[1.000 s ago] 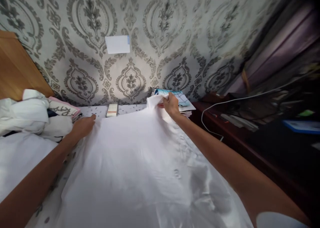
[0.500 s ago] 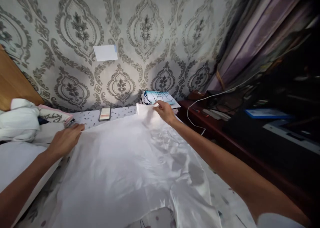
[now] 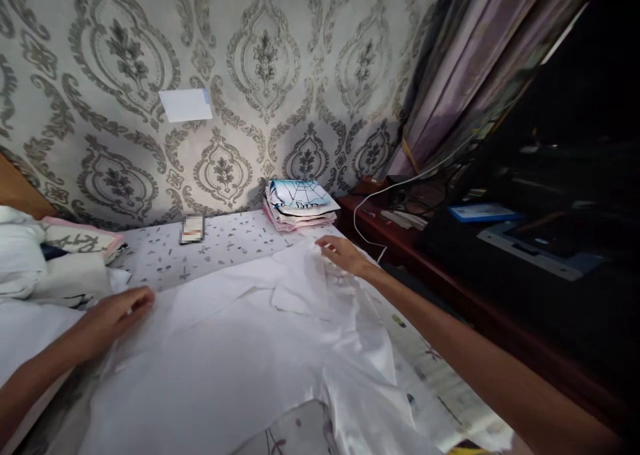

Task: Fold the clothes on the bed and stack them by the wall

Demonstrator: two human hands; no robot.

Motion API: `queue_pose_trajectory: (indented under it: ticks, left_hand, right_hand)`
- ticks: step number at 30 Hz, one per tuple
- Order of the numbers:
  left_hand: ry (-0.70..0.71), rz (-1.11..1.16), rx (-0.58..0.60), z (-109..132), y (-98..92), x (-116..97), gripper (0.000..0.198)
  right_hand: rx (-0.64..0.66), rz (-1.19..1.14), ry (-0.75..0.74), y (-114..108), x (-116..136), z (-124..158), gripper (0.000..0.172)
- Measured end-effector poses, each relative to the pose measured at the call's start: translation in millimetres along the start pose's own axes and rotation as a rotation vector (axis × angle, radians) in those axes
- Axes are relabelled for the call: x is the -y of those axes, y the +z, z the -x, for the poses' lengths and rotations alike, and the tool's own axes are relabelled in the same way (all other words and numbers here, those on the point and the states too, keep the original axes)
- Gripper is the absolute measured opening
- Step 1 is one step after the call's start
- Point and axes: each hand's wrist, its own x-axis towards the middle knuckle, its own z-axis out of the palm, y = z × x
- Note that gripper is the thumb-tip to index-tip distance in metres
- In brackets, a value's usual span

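A white, satiny garment (image 3: 220, 348) lies spread over the patterned bedsheet, its far edge folded over toward me. Its right side is rumpled, and what looks like a sleeve trails toward the near edge. My right hand (image 3: 343, 255) pinches the garment at its far right corner. On the far left corner, my left hand (image 3: 123, 315) has its fingers curled on the cloth; the fingertips are partly hidden.
Folded clothes (image 3: 300, 205) with a spider-web print are stacked by the wall. A small blurred item (image 3: 192, 230) lies on the bedsheet (image 3: 165, 262). More clothes (image 3: 75, 262) pile up at left. A white cable (image 3: 356, 215) crosses the dark red furniture (image 3: 360, 208) at right.
Both hands have come down toward me with the garment's far edge, which now lies folded over. More bedsheet and the whole stack by the wall show. The view has shifted right.
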Motion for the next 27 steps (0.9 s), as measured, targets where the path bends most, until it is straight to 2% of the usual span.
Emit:
queue_pose_trajectory:
  ticks: [1,3,4,7,10,15,18,21,24,27]
  left_hand:
    - [-0.027,-0.005,-0.032,-10,-0.9,2,0.041]
    - [-0.096,-0.052,-0.069,-26,1.2,4,0.040]
    - [-0.133,-0.078,-0.044,-31,3.3,6,0.040]
    - [-0.216,-0.122,0.125,-36,6.7,7,0.032]
    - [-0.184,-0.111,0.186,-38,-1.1,10,0.020]
    - [-0.149,0.011,0.023,-67,-20.3,19,0.019]
    - [-0.195,-0.014,-0.033,-94,-16.2,18,0.011]
    - [-0.231,-0.057,0.002,-114,-4.2,11,0.011]
    - [-0.234,0.018,-0.020,-119,2.1,9,0.011]
    - [-0.279,0.259,-0.058,-114,0.4,14,0.010]
  right_hand:
    - [-0.069,0.074,0.043,8,1,-16,0.026]
    - [-0.119,0.148,0.101,25,1,-42,0.025]
    - [-0.118,0.154,0.116,33,0,-52,0.024]
    - [-0.117,0.172,0.151,47,-7,-66,0.012]
    - [-0.139,0.154,0.167,43,-20,-66,0.006]
    - [-0.305,0.106,0.193,25,-43,-59,0.011]
    - [-0.368,0.093,0.256,27,-51,-60,0.012]
    - [-0.358,0.110,0.288,36,-56,-64,0.014]
    - [-0.349,0.106,0.289,38,-62,-65,0.022]
    - [-0.350,0.096,0.285,34,-71,-63,0.029]
